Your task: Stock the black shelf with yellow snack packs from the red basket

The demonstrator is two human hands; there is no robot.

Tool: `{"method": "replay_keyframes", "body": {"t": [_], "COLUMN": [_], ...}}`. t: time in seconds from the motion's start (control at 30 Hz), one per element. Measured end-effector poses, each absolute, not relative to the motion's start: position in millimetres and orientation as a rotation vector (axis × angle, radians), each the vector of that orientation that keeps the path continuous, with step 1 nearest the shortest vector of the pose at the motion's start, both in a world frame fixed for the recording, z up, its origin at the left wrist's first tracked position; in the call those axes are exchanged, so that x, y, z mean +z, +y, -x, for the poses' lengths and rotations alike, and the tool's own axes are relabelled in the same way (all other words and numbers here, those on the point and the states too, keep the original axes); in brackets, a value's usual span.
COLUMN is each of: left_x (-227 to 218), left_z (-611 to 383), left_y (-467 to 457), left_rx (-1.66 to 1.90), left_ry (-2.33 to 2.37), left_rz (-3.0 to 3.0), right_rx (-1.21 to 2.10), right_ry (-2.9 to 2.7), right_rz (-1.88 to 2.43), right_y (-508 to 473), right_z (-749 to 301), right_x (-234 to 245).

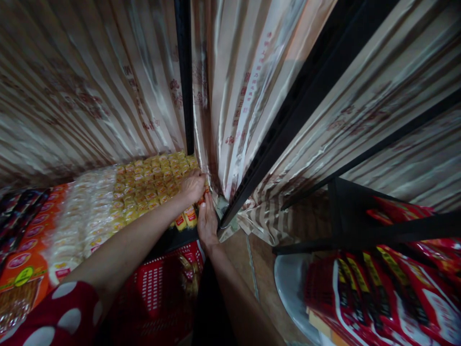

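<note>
"One query: layout?"

"Left to right: yellow packs [144, 186] on the shelf [186, 235]; left hand [193, 186] curled at their right end, grip cannot be told; right hand [208, 221] open, extended just beside it."

"Fault risk?"

"End packs could topple, if pressed unevenly sideways."

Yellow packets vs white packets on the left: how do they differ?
Color: the yellow packets are golden; the white packets look pale.
Contact: the left hand and right hand are at the yellow packets' right end; neither hand touches the white packets.
Shared: shiny wrapping, close-packed rows.
</note>
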State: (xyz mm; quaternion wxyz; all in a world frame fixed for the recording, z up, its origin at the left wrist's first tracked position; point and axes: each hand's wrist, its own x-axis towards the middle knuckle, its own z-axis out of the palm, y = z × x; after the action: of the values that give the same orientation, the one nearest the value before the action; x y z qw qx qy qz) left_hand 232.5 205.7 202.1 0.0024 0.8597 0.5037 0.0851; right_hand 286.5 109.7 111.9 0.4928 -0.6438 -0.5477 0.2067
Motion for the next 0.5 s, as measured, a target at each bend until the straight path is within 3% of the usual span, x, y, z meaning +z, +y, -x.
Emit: {"method": "replay_keyframes", "body": {"t": [0.17, 0.5], "left_x": [206.8, 199.8], "left_z": [-238.9, -241.9], "left_y": [207.5, 213.9], "left_rx": [0.134, 0.194], "left_ry": [1.581, 1.594], "left_rz": [-2.643, -2.555], "right_rx": [0.577, 0.599], "right_ry": [-1.317, -1.297], "right_rz": [1.567, 1.516], "right_y": [118.6, 126.0], "right_z": [-288.1, -290.7], "right_x": [111.7, 112.4]}}
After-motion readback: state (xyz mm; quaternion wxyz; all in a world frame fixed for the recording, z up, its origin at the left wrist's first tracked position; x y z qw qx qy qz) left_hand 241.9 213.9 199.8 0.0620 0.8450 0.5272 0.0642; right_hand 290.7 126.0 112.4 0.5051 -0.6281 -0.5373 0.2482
